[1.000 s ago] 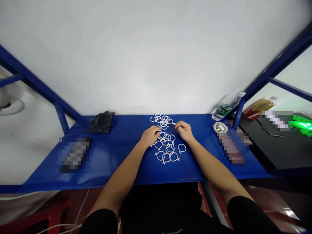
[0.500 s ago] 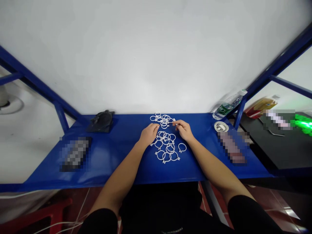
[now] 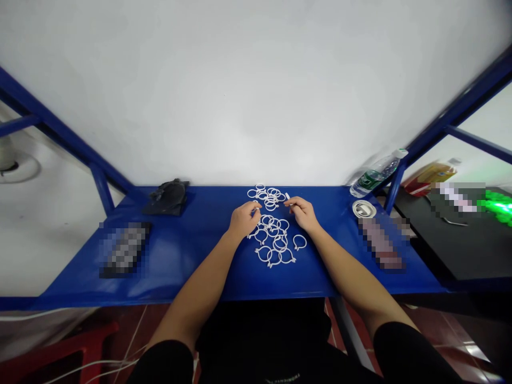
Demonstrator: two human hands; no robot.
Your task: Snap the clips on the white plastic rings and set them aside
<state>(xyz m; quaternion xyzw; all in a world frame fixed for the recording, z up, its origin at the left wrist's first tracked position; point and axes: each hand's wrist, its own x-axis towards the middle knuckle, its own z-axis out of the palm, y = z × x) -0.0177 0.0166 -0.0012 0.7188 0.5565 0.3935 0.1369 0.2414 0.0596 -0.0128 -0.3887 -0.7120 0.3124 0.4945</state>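
Observation:
White plastic rings with small forked clips, like curtain rings, lie in two loose groups on the blue tabletop. My left hand (image 3: 244,220) is between the groups at their left side, fingers curled in a pinch; a bit of a white ring (image 3: 256,203) shows at its fingertips, the rest hidden. Across from it, my right hand (image 3: 303,213) pinches a small white piece (image 3: 287,196), whose exact shape I cannot make out. Beyond the hands is the far group of rings (image 3: 271,204). Several overlapping rings (image 3: 274,257) form the nearer group, and a single ring (image 3: 300,242) lies apart at its right.
A black plastic bag (image 3: 170,197) lies at the back left. At the right stand a water bottle (image 3: 372,176) and a roll of white tape (image 3: 364,209). Blurred-out items lie toward both sides. Blue frame bars (image 3: 102,186) rise at the table's ends, against the white wall.
My left fingers have shifted and spread slightly around the white bit. The white piece at my right fingertips has tilted and moved up a little. The rings on the table lie as before.

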